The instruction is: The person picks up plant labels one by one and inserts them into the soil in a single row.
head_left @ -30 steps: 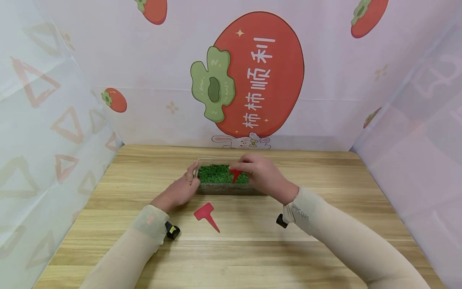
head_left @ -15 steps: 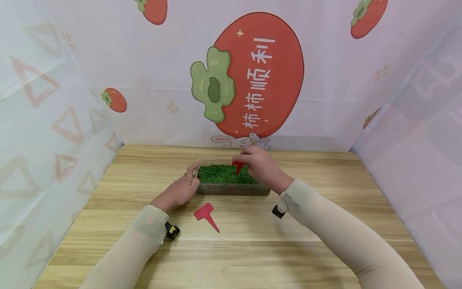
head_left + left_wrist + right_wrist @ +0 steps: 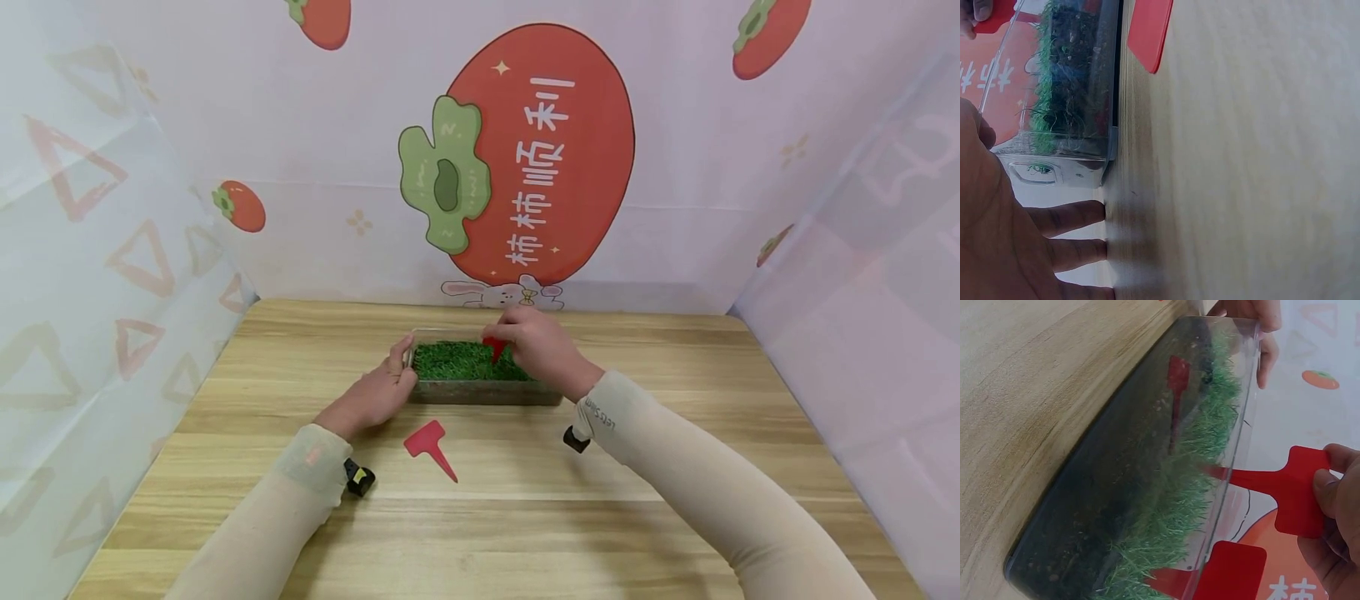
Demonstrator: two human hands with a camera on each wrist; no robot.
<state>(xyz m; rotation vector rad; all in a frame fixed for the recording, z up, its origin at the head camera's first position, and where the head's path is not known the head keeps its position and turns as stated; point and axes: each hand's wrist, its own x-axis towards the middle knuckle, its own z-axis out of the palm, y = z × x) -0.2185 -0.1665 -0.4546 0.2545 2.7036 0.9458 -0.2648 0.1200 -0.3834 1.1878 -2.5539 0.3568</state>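
A clear plastic planter box with dark soil and green grass stands toward the back of the table. My left hand holds its left end at the rim, and in the left wrist view the other fingers stretch down to the table. My right hand pinches the wide head of a red T-shaped plant label over the box, its narrow stem pointing down into the grass. A second red plant label stands in the grass beside it, best seen in the right wrist view.
Another red plant label lies flat on the wooden table in front of the box. The box's front wall shows a red label shape as a reflection. Printed cloth walls enclose the back and both sides.
My right hand and its plant label have shifted slightly back and to the right over the grass, barely moving in the last half second. My left hand keeps its place on the box.
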